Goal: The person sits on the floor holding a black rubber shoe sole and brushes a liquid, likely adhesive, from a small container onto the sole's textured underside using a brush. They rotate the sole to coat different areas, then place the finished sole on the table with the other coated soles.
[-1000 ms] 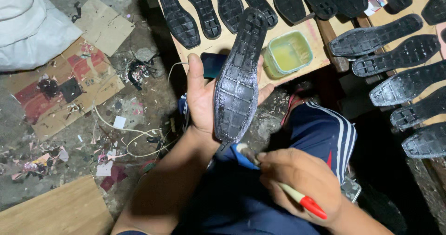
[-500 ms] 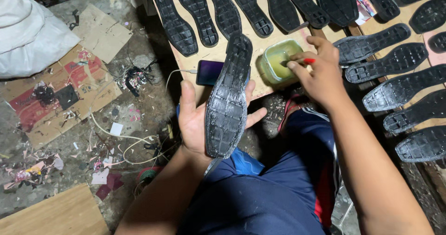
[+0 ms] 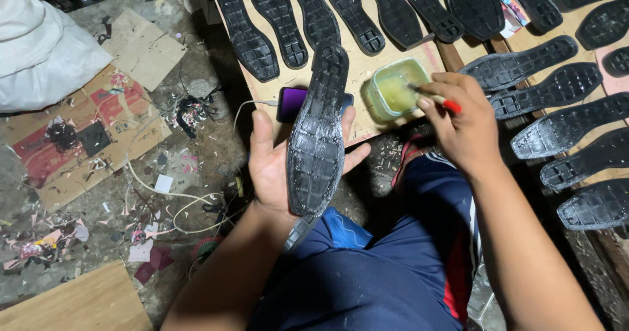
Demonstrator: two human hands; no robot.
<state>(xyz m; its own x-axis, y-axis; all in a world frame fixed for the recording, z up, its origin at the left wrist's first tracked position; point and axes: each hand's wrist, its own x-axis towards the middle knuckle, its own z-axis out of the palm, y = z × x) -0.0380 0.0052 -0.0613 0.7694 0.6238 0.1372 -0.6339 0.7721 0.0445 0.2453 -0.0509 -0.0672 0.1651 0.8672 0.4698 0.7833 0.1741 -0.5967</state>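
Purple-lit phone screen (image 3: 292,102) on the board — printed red cardboard (image 3: 78,134) on the floor.

Right hand (image 3: 462,118): a second ago low by the lap with the red-handled brush (image 3: 436,98); now raised to the green glue tub (image 3: 395,89), bristles dipped inside. Black sole (image 3: 319,134) in left hand (image 3: 278,167): shifted slightly lower in view.

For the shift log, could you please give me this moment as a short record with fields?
Left hand: palm up, holding a black shoe sole, tread side up
Right hand: holding a red-handled brush, tip in the tub
Tub: clear, with yellowish glue, on the wooden board
Phone: on the board behind the held sole
Other soles: laid out in rows
Floor: cardboard, cables, scraps
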